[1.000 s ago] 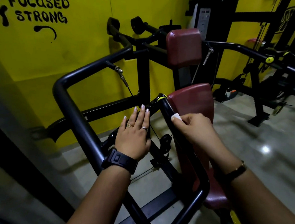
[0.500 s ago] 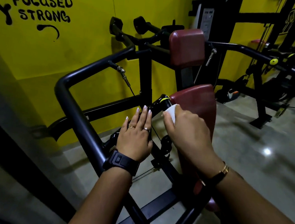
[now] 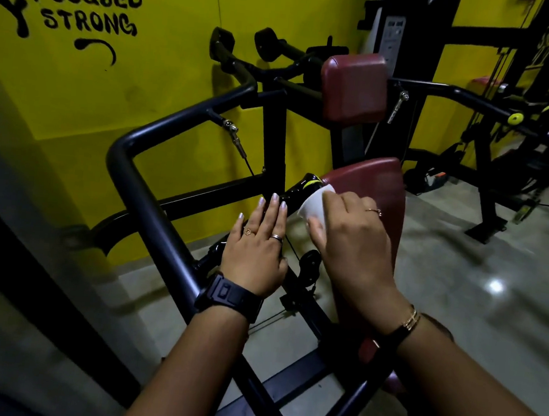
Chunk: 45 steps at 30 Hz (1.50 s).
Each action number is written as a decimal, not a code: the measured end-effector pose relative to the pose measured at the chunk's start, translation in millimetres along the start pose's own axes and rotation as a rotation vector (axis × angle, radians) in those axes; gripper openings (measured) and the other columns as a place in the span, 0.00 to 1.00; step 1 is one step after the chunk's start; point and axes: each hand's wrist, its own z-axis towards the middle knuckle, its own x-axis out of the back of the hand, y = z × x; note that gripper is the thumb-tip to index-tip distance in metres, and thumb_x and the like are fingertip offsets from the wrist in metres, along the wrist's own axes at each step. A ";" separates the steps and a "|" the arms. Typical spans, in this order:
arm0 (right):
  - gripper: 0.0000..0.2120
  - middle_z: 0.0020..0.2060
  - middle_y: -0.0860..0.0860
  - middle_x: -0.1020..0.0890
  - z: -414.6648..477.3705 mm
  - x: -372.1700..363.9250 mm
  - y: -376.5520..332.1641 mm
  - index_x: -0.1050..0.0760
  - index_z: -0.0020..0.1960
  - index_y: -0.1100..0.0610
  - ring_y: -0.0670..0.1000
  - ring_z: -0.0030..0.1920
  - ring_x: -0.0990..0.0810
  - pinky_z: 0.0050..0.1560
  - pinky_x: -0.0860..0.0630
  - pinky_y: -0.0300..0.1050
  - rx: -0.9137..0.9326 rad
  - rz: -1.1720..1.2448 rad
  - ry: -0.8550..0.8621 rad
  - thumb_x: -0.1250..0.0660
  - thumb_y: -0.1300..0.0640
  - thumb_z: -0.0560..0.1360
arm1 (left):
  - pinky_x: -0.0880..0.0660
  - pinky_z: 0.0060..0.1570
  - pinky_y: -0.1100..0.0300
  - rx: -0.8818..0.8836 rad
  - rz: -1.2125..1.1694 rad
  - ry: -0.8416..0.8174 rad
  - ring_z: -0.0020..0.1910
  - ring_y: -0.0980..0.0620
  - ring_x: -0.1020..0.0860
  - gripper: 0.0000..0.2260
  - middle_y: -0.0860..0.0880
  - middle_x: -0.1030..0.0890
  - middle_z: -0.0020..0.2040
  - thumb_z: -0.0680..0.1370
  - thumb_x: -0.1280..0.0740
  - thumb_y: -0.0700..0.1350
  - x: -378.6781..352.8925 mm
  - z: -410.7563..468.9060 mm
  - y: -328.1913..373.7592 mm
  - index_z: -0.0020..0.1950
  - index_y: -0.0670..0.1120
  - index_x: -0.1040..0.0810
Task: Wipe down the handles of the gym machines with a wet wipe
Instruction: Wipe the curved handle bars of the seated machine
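Observation:
A black gym machine stands in front of me, with a glossy black handle (image 3: 303, 185) that carries a yellow band near its end. My right hand (image 3: 349, 240) is wrapped over this handle and grips a white wet wipe (image 3: 314, 202) against it, just below the band. My left hand (image 3: 257, 246) lies flat with straight fingers on the lower stretch of the same bar. A black watch sits on my left wrist, and my right wrist carries a bracelet.
A thick black tube frame (image 3: 149, 194) loops round the left and near side. Two maroon pads (image 3: 353, 87) (image 3: 376, 196) sit behind the handle. A cable with a clip (image 3: 236, 139) hangs on the left. More black machines (image 3: 487, 152) stand at the right on grey floor by the yellow wall.
My right hand has slid up the handle with the wipe toward the yellow band and turned over the bar. My left hand has stayed flat on the bar.

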 end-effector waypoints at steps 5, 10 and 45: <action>0.11 0.41 0.58 0.24 16.9 -4.3 -4.1 0.26 0.47 0.61 0.60 0.41 0.25 0.39 0.27 0.50 0.048 0.068 0.035 0.29 0.57 0.69 | 0.61 0.75 0.50 0.000 0.008 -0.007 0.77 0.51 0.67 0.37 0.51 0.71 0.76 0.81 0.44 0.52 0.7 -0.2 0.2 0.78 0.48 0.68; 0.12 0.37 0.58 0.22 30.7 -9.8 -0.3 0.25 0.44 0.60 0.60 0.38 0.23 0.36 0.27 0.49 -0.052 0.093 0.036 0.35 0.50 0.73 | 0.62 0.75 0.50 0.003 0.016 -0.011 0.77 0.51 0.67 0.37 0.50 0.70 0.77 0.81 0.44 0.52 1.9 -1.5 0.5 0.77 0.48 0.69; 0.18 0.32 0.57 0.23 -14.8 -0.4 8.1 0.26 0.36 0.60 0.60 0.38 0.24 0.34 0.29 0.49 -0.121 -0.090 0.027 0.35 0.44 0.71 | 0.62 0.75 0.50 -0.002 -0.002 -0.002 0.77 0.50 0.68 0.37 0.51 0.72 0.76 0.81 0.44 0.51 1.1 -1.2 0.1 0.77 0.48 0.69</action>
